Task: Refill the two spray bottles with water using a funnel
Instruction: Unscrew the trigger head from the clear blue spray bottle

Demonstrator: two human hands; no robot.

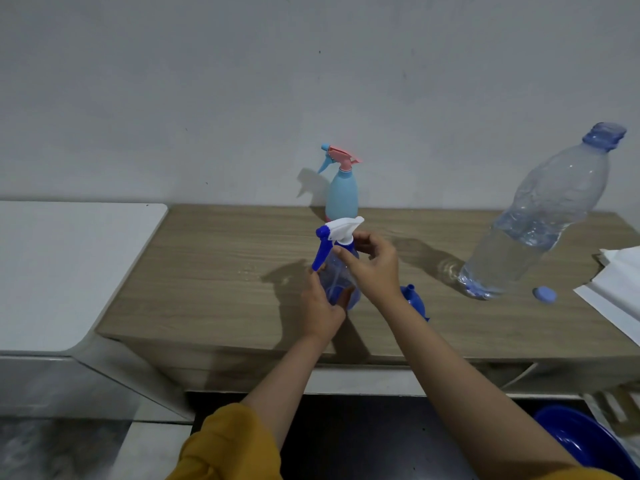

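Observation:
A clear blue spray bottle point(334, 271) with a white and blue trigger head point(337, 230) stands on the wooden table point(214, 271). My left hand point(320, 306) grips its body from the left. My right hand point(372, 265) has its fingers curled round the blue collar under the trigger head. A light blue spray bottle point(341, 195) with a pink head stands behind, near the wall. A blue funnel point(414, 301) lies on the table, partly hidden by my right wrist. A large water bottle point(536, 220), partly full, stands to the right with a blue cap on it.
A loose blue cap point(544, 294) lies by the big bottle's base. White paper point(620, 292) covers the table's right edge. A white surface point(69, 265) adjoins the table's left side. A blue basin point(585, 441) sits low at the right. Water drops point(247, 270) spot the tabletop.

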